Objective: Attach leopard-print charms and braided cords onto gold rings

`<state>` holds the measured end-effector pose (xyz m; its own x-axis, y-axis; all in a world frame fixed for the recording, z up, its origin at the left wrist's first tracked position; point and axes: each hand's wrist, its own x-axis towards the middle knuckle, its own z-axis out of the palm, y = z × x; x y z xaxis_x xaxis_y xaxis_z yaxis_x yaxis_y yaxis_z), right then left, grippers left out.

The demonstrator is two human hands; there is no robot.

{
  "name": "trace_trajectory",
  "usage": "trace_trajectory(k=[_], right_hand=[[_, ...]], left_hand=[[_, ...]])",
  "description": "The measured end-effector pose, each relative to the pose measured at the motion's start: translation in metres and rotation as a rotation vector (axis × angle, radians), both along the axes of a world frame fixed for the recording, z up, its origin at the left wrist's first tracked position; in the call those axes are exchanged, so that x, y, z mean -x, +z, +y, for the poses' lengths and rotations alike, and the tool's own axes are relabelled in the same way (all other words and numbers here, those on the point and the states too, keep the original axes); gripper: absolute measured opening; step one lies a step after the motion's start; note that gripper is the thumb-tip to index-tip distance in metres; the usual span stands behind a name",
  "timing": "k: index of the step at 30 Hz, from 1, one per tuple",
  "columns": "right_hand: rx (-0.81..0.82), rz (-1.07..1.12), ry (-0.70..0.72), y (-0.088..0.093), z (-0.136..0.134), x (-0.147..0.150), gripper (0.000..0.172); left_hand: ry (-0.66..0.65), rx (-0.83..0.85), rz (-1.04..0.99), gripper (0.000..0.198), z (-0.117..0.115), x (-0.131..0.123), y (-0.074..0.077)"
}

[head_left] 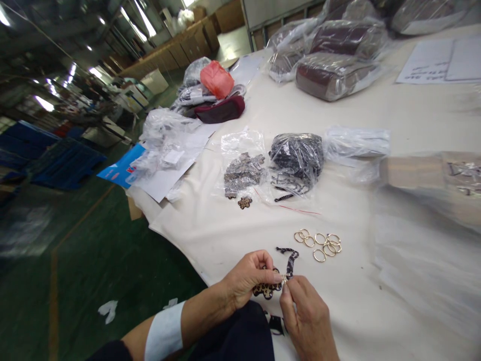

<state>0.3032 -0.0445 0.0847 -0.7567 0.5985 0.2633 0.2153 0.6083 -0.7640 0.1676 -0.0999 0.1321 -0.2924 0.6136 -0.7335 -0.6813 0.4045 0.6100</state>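
Obscured: the right side of the view is smeared by motion blur; a pale forearm-like shape point(413, 171) and plastic there cannot be read. The right hand point(308, 321) is cut off at the lower edge.
Small detail: whatever sits between the fingertips is too small to identify; only a glint shows.
Bag, left: a clear plastic bag point(242, 168) holds a pile of flat leopard-print pieces; one loose piece point(244, 202) lies just beside it on the cloth.
Bag, middle: a second clear bag point(296, 158) holds a bundle of dark patterned cords, some spilling from its mouth.
Bags, far: wrapped maroon goods point(332, 75) lie at the back of the table point(376, 125).
Loose items: gold rings point(319, 244) lie scattered near the hands, apart from them.
Work piece: a leopard-print flower tag point(266, 289), brown with dark spots, joined to a black-and-white cord point(290, 261) that curls upward.
Location: near table edge, held just above the cloth.
Left hand point(246, 278): thumb and forefinger pinch the tag's top.
Right hand: fingertips pressed together at the same joint, touching the left.
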Motion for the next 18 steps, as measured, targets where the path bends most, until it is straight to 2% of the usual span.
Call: trace_trajectory(k=[11,15,18], right_hand=[[0.145,0.025,0.02,0.002,0.0,-0.004,0.023],[0.34,-0.014,0.02,0.005,-0.002,-0.005,0.027],[0.606,-0.033,-0.022,0.009,-0.003,-0.006,0.033]], left_hand=[[-0.096,-0.015,0.082,0.03,-0.006,0.0,-0.009],[-0.166,0.057,0.167,0.027,-0.004,0.001,-0.003],[-0.256,0.05,0.218,0.023,-0.002,0.002,0.002]])
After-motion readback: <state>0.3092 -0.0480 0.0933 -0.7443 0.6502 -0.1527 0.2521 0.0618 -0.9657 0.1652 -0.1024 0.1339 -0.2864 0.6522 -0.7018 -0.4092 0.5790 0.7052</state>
